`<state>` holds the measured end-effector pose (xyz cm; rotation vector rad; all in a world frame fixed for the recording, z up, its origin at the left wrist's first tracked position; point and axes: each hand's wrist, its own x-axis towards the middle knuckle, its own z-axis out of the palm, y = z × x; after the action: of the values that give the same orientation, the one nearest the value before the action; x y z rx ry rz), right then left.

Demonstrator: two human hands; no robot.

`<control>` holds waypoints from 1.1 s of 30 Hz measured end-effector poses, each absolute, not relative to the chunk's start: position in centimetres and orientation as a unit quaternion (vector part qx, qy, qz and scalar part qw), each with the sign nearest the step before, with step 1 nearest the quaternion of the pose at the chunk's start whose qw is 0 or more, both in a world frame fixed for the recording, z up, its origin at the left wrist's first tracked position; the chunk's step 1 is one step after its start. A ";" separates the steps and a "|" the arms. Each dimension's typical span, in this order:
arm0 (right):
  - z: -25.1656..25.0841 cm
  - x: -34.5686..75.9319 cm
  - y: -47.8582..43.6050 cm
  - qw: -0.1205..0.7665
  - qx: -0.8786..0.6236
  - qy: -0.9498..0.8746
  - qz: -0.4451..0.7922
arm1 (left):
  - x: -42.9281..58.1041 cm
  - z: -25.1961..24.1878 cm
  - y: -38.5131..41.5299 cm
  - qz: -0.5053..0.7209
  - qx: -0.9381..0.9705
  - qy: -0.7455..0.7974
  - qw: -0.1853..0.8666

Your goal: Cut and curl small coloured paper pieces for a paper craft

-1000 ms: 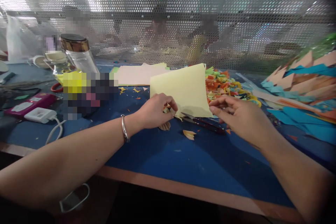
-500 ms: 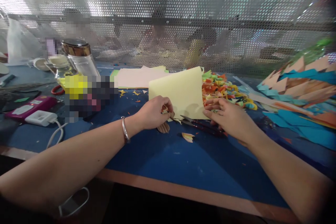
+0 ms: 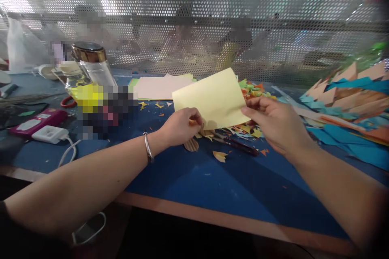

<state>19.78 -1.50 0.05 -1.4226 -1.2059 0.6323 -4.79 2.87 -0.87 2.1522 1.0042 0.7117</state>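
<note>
A pale yellow sheet of paper (image 3: pixel 209 99) is held up over the table, its right side raised. My right hand (image 3: pixel 273 117) pinches its right edge between thumb and fingers. Over the lower left corner of the sheet, my left hand (image 3: pixel 185 125) is closed, thumb against fingers; the corner itself is hidden behind it. Beneath the sheet lies a pair of dark-handled scissors (image 3: pixel 240 145), blades partly covered. Just below my left hand rests a brown ridged petal-shaped piece (image 3: pixel 191 144). A small yellow cut paper piece (image 3: pixel 220 156) lies nearer the table's front.
Coloured paper scraps (image 3: pixel 253 89) are heaped behind the sheet. A stack of paper (image 3: pixel 162 88) lies at the back. Blue and peach cut shapes (image 3: pixel 343 89) pile up on the right. A glass bottle (image 3: pixel 99 68), a purple box (image 3: pixel 38 123) and a white charger (image 3: pixel 51 133) stand left.
My right hand has moved up and to the right, tilting the yellow sheet and lifting its right side. More of the scissors and scraps shows. My left hand has stayed nearly in place.
</note>
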 end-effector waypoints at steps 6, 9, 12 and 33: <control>1.7 18.4 0.6 0.613 -0.565 -0.475 0.280 | -5.2 -0.8 3.9 0.344 0.798 0.404 0.285; 1.3 17.9 1.4 0.616 -0.553 -0.462 0.318 | -5.3 -0.9 4.7 0.395 0.750 0.429 0.311; 0.6 17.8 1.7 0.611 -0.545 -0.455 0.350 | -5.2 -1.1 5.5 0.433 0.695 0.456 0.347; 0.5 19.1 -0.6 0.222 -0.634 -0.722 0.162 | -6.0 -0.7 6.1 0.153 0.852 0.483 0.134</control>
<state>19.12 -0.62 0.52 -1.7524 -1.9958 0.4467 -6.01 6.12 -0.72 2.4704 1.3992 0.4440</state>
